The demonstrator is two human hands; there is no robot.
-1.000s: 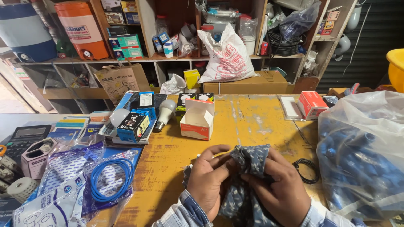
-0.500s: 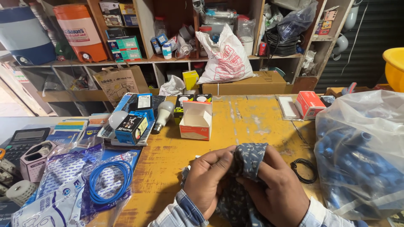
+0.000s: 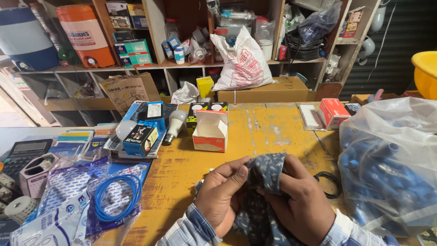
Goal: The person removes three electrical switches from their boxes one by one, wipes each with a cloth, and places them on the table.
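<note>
Bright daylight, sharp focus, bowed wide-angle edges

The dark blue patterned cloth [image 3: 266,182] looks soft, matt and crumpled. The yellow-painted wooden tabletop [image 3: 268,130] is worn, scratched and dull. The clear plastic bag of blue fittings [image 3: 391,159] shines glossy; the small white-and-red cardboard box [image 3: 210,132] looks matt.

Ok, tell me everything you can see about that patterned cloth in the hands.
The cloth is dark blue-grey fabric with a small pale print, soft and crumpled into folds. It is bunched between the left hand and the right hand, whose fingers close around its upper part. The rest hangs down between the wrists to the bottom edge of the view, above the near edge of the yellow wooden table. What it wraps, if anything, is hidden.
</note>
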